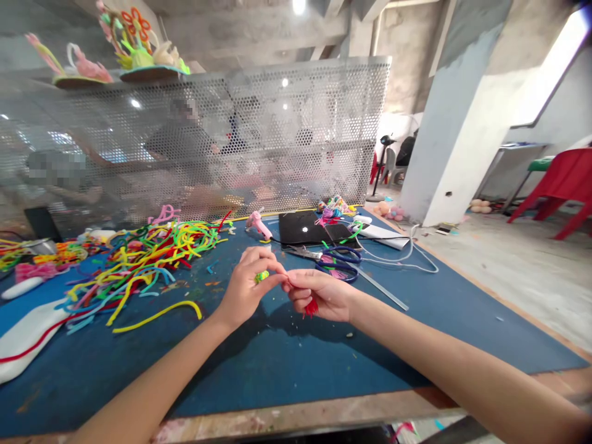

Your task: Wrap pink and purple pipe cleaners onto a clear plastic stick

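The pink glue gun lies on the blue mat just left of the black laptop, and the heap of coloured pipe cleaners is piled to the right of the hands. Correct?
Not quite. In the head view the pipe cleaners are heaped left of the hands, not right. The pink glue gun does lie on the blue mat just left of the black laptop.
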`<act>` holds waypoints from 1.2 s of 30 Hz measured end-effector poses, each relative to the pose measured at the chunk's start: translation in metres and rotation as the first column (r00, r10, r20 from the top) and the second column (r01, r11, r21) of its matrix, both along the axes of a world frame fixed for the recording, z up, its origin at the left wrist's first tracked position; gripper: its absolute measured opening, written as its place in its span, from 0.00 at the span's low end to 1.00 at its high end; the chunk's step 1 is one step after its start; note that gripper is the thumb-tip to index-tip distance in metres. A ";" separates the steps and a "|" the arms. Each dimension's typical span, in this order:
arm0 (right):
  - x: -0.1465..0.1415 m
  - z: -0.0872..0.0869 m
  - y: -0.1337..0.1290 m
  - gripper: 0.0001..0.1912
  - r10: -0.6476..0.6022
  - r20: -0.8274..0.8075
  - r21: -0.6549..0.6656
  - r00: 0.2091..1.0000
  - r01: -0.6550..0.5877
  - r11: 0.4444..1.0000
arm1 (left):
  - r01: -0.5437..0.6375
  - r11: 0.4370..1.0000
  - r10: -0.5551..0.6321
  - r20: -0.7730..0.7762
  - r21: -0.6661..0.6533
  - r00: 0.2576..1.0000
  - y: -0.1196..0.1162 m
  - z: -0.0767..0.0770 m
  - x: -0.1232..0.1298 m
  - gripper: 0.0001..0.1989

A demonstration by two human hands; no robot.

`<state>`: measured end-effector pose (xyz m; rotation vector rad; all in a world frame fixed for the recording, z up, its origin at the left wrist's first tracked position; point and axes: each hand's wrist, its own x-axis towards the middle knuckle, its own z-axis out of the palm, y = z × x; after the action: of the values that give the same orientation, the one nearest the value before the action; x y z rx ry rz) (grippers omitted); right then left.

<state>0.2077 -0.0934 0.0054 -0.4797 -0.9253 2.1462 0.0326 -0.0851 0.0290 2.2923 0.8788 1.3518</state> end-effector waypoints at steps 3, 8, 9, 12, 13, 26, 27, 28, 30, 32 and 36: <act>-0.003 -0.002 0.000 0.13 -0.152 0.070 0.134 0.986 0.142 0.981 | -0.031 0.999 0.031 -0.009 0.025 0.999 0.001 -0.001 -0.001 0.05; -0.004 -0.003 0.000 0.15 -0.338 0.155 0.327 0.928 0.275 0.904 | -0.007 1.000 0.006 -0.006 -0.028 1.000 0.003 -0.004 0.000 0.05; -0.004 -0.004 0.001 0.16 -0.353 0.159 0.336 0.922 0.286 0.898 | -0.006 0.999 0.006 0.003 -0.051 1.000 0.003 -0.005 0.000 0.05; -0.004 -0.005 0.001 0.16 -0.357 0.158 0.325 0.921 0.293 0.899 | -0.022 0.997 0.024 0.024 -0.079 0.999 0.002 -0.007 0.001 0.05; -0.004 -0.005 0.000 0.16 -0.350 0.152 0.314 0.924 0.291 0.904 | -0.027 0.997 0.029 0.024 -0.075 0.999 0.002 -0.008 0.001 0.05; -0.001 -0.009 0.002 0.11 -0.787 0.258 0.808 0.560 0.322 0.493 | 0.128 0.867 0.028 0.304 -0.481 0.952 0.002 -0.020 0.010 0.16; 0.000 -0.009 0.002 0.13 -0.805 0.240 0.848 0.542 0.286 0.446 | 0.143 0.853 0.026 0.314 -0.502 0.949 0.003 -0.020 0.010 0.17; 0.001 -0.010 0.003 0.15 -0.815 0.226 0.879 0.534 0.248 0.406 | 0.152 0.843 0.020 0.311 -0.515 0.950 0.004 -0.020 0.010 0.17; 0.003 -0.009 0.003 0.14 -0.829 0.194 0.931 0.525 0.168 0.324 | 0.161 0.832 0.003 0.293 -0.530 0.956 0.005 -0.020 0.009 0.17; 0.005 -0.008 0.003 0.10 -0.845 0.152 0.971 0.512 0.081 0.224 | 0.159 0.827 -0.009 0.271 -0.539 0.963 0.007 -0.019 0.007 0.17; 0.006 -0.004 0.003 0.09 -0.867 0.108 0.994 0.487 -0.029 0.107 | 0.141 0.839 -0.019 0.232 -0.525 0.973 0.007 -0.020 0.008 0.16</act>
<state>0.2141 -0.0908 0.0015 -0.8415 -1.9431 0.3161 0.0409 -0.0783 0.0090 1.6930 0.9323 1.1107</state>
